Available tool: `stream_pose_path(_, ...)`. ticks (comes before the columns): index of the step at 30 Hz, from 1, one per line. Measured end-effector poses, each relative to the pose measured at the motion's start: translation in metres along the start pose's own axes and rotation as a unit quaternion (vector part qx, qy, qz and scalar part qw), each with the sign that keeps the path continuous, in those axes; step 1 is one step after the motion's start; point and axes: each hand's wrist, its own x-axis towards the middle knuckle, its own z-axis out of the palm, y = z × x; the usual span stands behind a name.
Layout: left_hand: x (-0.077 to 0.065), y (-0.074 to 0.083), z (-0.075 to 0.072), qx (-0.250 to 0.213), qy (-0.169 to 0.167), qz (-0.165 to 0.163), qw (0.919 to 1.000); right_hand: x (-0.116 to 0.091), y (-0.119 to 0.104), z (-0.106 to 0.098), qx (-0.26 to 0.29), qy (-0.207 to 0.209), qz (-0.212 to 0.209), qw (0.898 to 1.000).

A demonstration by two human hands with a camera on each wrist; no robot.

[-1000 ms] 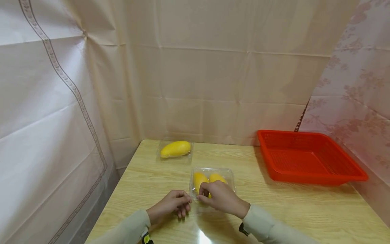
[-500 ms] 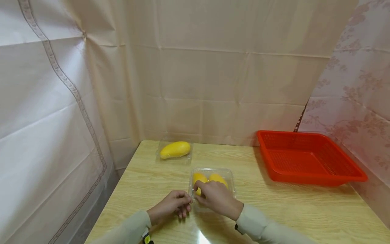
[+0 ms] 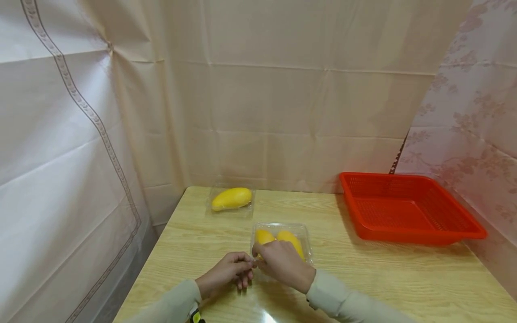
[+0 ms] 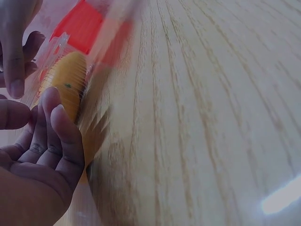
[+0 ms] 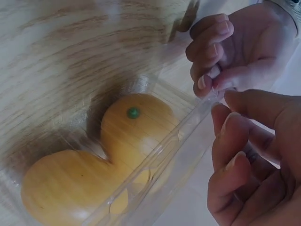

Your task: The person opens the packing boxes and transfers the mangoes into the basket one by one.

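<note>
A clear plastic clamshell box (image 3: 304,229) sits near the middle of the table, with two yellow mango-like fruits (image 3: 291,241) inside. One fruit (image 5: 138,117) shows a green stem spot in the right wrist view. My left hand (image 3: 228,272) pinches the box's near left corner between thumb and forefinger, the other fingers loosely curled. Right beside it, my right hand (image 3: 286,265) reaches over the near edge, thumb and forefinger closing on the rim at the same corner. The right hand hides part of the box's front in the head view.
Toward the back left, another clear plastic box (image 3: 249,211) holds a single long yellow fruit (image 3: 231,199). A red perforated plastic basket (image 3: 420,237) stands at the right. Cloth curtains (image 3: 258,89) hang around the wooden table (image 3: 194,233).
My right hand has slid left along the box's near edge to the corner where my left hand is, uncovering more of the right fruit. The left hand has stayed in place.
</note>
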Motion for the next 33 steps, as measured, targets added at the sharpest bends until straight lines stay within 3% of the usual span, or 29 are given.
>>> stream_pose_path(17,0.004,0.0,0.0,-0.01,0.004,-0.003,0.9999,0.003,-0.009,0.01,-0.096,0.01,-0.045,0.994)
stream_pose_path(26,0.004,-0.001,-0.001,-0.023,0.004,-0.008,0.9997,0.005,-0.005,0.016,0.011,0.011,-0.018,1.0)
stream_pose_path(33,0.006,-0.002,-0.001,-0.024,0.006,0.002,0.9997,0.003,-0.002,0.021,0.015,0.021,-0.02,0.999)
